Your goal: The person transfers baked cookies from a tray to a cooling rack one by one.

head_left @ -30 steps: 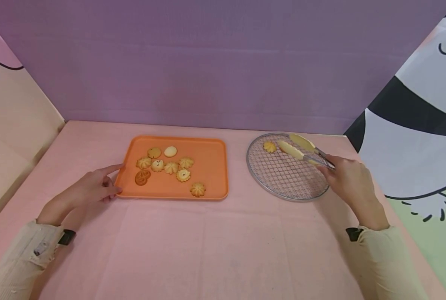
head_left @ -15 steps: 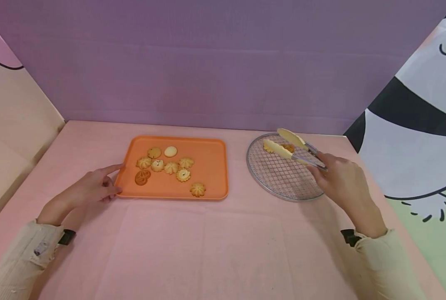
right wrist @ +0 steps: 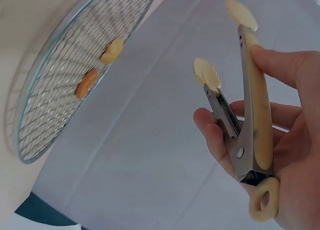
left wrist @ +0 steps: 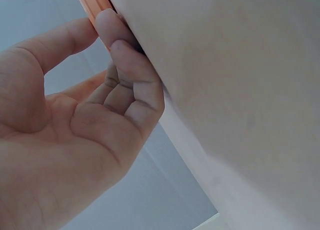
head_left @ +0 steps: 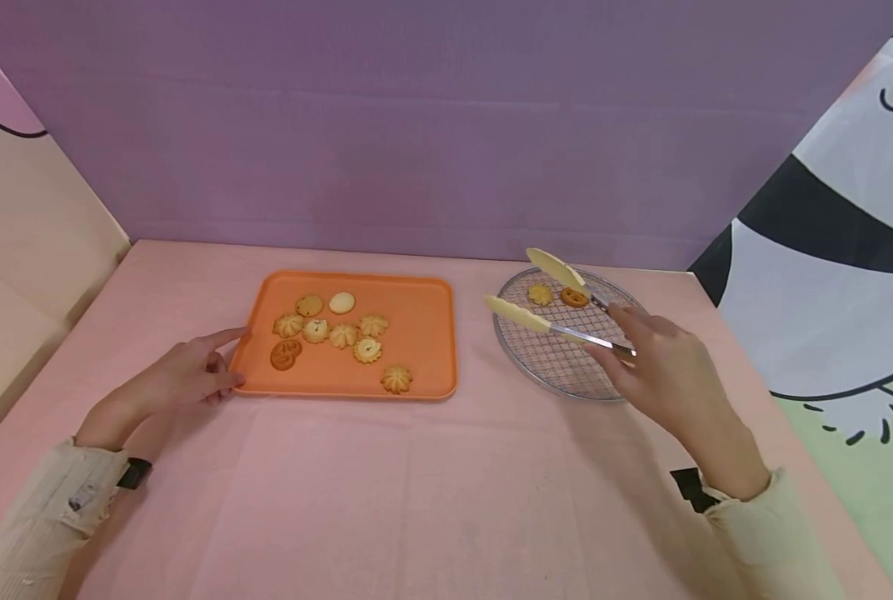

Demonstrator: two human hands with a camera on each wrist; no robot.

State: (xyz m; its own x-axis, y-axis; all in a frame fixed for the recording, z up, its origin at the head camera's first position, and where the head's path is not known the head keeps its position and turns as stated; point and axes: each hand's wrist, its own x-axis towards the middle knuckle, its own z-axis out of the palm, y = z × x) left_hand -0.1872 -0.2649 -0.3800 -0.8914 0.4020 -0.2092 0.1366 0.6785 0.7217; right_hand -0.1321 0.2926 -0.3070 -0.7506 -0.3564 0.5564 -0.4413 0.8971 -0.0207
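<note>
My left hand holds the near left corner of an orange tray, its thumb and curled fingers touching the rim. Round and flower-shaped cookies and pretzel-shaped ones lie on the tray. In my right hand is a pair of metal tongs with cream tips and grips. The tongs are spread apart with nothing between their tips, above a round wire rack. On the rack, near its far edge, lie a flower-shaped cookie and a pretzel-shaped cookie.
A pink cloth covers the table. Behind it rises a purple wall, with a cream panel on the left and a cartoon print on the right. A gap of cloth separates tray and rack.
My right hand has moved left with the tongs, whose tips have spread wider. The pretzel-shaped cookie on the rack is now uncovered. My left hand and the tray stay in place.
</note>
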